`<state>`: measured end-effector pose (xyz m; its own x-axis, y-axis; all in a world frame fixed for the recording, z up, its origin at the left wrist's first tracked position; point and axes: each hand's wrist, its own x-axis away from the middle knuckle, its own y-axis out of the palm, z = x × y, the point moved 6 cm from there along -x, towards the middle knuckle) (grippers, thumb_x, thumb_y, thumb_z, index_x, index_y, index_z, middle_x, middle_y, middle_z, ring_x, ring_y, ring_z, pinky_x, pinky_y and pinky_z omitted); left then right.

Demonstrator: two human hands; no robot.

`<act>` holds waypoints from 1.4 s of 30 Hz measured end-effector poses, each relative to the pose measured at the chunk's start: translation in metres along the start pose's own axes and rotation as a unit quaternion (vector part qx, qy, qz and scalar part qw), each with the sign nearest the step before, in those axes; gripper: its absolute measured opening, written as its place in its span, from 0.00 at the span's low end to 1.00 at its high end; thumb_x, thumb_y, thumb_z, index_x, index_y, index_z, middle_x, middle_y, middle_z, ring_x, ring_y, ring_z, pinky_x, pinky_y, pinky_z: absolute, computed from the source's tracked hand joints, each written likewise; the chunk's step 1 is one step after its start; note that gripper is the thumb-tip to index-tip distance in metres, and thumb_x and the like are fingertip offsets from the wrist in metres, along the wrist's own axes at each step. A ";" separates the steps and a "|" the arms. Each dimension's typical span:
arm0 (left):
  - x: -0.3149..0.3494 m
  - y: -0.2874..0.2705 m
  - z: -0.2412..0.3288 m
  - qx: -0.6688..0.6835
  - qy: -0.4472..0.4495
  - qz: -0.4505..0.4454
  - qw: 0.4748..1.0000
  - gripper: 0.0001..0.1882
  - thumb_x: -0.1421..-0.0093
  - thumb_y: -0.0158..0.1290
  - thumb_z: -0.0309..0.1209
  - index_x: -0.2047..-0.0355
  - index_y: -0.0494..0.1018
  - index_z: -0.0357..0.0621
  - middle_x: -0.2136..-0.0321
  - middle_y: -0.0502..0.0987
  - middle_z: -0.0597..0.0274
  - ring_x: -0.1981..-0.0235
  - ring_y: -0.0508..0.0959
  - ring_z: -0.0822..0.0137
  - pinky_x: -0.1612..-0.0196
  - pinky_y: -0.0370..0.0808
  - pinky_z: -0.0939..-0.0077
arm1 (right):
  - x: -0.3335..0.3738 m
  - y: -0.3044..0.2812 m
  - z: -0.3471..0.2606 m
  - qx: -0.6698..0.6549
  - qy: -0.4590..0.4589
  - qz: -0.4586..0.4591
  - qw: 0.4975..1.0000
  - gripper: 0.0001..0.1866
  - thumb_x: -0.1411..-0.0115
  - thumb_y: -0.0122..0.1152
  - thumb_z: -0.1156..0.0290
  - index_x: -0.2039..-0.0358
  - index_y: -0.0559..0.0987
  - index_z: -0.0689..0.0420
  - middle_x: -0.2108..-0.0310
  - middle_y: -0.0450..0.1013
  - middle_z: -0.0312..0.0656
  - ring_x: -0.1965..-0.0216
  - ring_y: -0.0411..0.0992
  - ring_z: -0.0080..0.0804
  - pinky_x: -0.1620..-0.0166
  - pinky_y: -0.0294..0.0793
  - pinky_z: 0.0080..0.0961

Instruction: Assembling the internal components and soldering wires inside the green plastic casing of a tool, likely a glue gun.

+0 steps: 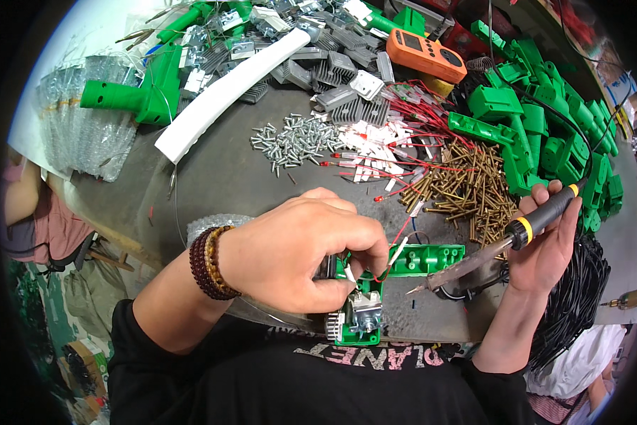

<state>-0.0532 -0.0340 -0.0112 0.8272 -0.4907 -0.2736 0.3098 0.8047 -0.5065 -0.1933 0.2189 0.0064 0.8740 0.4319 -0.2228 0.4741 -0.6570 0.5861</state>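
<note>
In the head view, the green housing half (431, 262) lies open at the left hand's (300, 251) fingertips. Its long, ribbed section points rightward from them; its boxy end, bearing a silver metal part (366, 310), extends below them toward the body. The soldering iron (518, 231) slants from the right hand (545, 244) down and leftward, its tip apart from the housing, right of the left hand's fingers.

Below the left hand, pale and pink lettering crosses the dark shirt (262, 375); any markings on the orange meter (426, 55), above both hands, are too small to read.

The left hand is palm-down, fingers curled over the housing beside a white sleeve (398, 251); whether they pinch anything is hidden. The right hand, raised with fingertips upward, grips the iron's handle.
</note>
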 end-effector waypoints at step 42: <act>0.032 0.014 0.052 -0.276 -0.066 0.222 0.933 0.10 0.54 0.66 0.23 0.69 0.81 0.45 0.77 0.76 0.65 0.80 0.76 0.67 0.78 0.72 0.73 | 0.027 -0.011 0.031 0.018 0.028 0.081 0.996 0.25 0.27 0.46 0.48 0.49 0.72 0.60 0.62 0.72 0.40 0.72 0.67 0.21 0.70 0.71 0.21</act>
<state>0.0024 -0.0207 0.0155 0.8786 -0.0756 -0.4715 -0.3349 0.6062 -0.7213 -0.1712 0.2186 -0.0304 0.9326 0.3512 -0.0830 0.3314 -0.7425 0.5821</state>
